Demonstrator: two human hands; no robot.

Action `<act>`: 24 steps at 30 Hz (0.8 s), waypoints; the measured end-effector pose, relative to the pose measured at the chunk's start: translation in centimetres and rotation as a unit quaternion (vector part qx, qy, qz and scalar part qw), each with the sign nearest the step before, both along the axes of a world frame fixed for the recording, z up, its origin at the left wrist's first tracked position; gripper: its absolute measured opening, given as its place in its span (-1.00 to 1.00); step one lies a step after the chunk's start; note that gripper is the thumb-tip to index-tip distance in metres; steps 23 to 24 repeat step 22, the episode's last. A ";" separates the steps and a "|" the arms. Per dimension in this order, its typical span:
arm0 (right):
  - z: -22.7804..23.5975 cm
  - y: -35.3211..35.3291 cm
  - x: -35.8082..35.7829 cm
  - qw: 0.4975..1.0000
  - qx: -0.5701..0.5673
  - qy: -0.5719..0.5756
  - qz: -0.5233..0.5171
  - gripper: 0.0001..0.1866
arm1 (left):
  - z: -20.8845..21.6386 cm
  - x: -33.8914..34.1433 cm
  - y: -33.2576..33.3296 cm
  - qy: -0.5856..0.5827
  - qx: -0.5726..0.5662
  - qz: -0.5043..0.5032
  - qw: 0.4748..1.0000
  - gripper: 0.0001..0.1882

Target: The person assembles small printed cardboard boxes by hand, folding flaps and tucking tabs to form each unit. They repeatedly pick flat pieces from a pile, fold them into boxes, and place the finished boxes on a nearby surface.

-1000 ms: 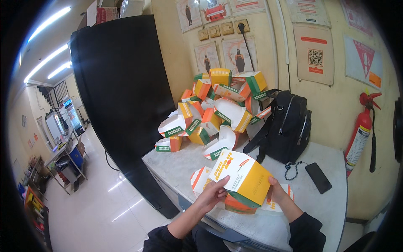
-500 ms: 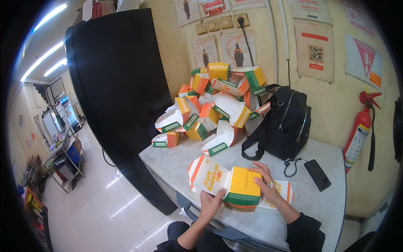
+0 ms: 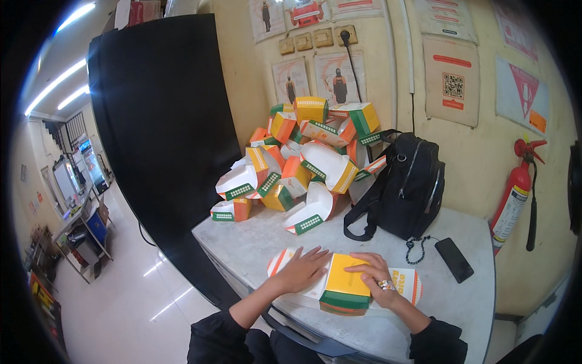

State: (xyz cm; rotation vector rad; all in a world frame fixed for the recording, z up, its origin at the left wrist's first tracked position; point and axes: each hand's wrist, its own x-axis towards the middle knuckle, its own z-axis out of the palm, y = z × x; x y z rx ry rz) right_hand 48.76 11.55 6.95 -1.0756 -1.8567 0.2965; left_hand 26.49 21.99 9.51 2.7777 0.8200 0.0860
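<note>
A yellow, green and white cardboard food box (image 3: 344, 285), partly folded, lies on the table just in front of me. My left hand (image 3: 301, 270) is flat on its white left flap, palm down with fingers stretched out. My right hand (image 3: 377, 280) rests on the right side of the yellow panel, its fingers apart and slightly bent. Flat printed cardboard (image 3: 407, 284) with a scalloped orange edge shows beneath and to the right of the box. The left flap's print is mostly covered by my left hand.
A heap of folded food boxes (image 3: 303, 161) stands at the back of the grey table (image 3: 242, 242). Beside it sit a black backpack (image 3: 407, 188), a string of beads (image 3: 414, 252) and a phone (image 3: 453, 259). A fire extinguisher (image 3: 512, 200) hangs on the right; a tall black cabinet (image 3: 163, 139) is left.
My left hand has gone from pinching the left flap's near edge to lying flat on it. That raised flap is now pressed down. My right hand stays on the yellow panel.
</note>
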 end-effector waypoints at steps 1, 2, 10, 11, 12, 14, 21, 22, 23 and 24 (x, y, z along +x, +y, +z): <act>0.0 0.0 0.0 1.000 -0.005 0.010 0.007 -0.65 | -1.3 0.1 -0.1 -0.077 -0.033 0.009 0.996 -0.47; -0.1 0.1 -0.1 1.000 -0.007 0.015 0.009 -0.65 | -2.4 0.1 -0.5 -0.142 -0.070 0.025 0.987 -0.47; -0.4 0.0 -0.2 0.994 -0.059 0.088 0.015 -0.69 | -1.4 5.3 -4.0 -0.291 -0.065 -0.085 0.951 -0.35; -0.4 0.0 -0.1 0.983 -0.106 0.149 0.017 -0.71 | -1.4 5.7 -4.4 -0.280 -0.063 -0.060 0.956 -0.34; -0.2 0.2 0.1 0.966 -0.145 0.215 0.016 -0.73 | -1.6 6.0 -4.7 -0.296 -0.030 -0.047 0.953 -0.33; 2.7 0.7 2.1 0.955 -0.247 0.161 -0.003 -0.78 | -1.8 6.3 -4.8 -0.240 0.084 -0.038 0.966 -0.34; 11.9 12.4 1.4 0.848 0.156 -0.477 -0.169 -0.52 | -0.9 7.3 -5.0 -0.167 0.030 -0.221 0.960 -0.48; 12.2 15.0 0.1 0.812 0.147 -0.533 -0.187 -0.54 | -0.4 7.2 -4.5 -0.149 -0.017 -0.250 0.957 -0.37; 12.2 15.0 0.1 0.812 0.147 -0.533 -0.187 -0.54 | -0.4 7.2 -4.5 -0.149 -0.017 -0.250 0.957 -0.37; 12.2 15.0 0.1 0.812 0.147 -0.533 -0.187 -0.54 | -0.4 7.2 -4.5 -0.149 -0.017 -0.250 0.957 -0.37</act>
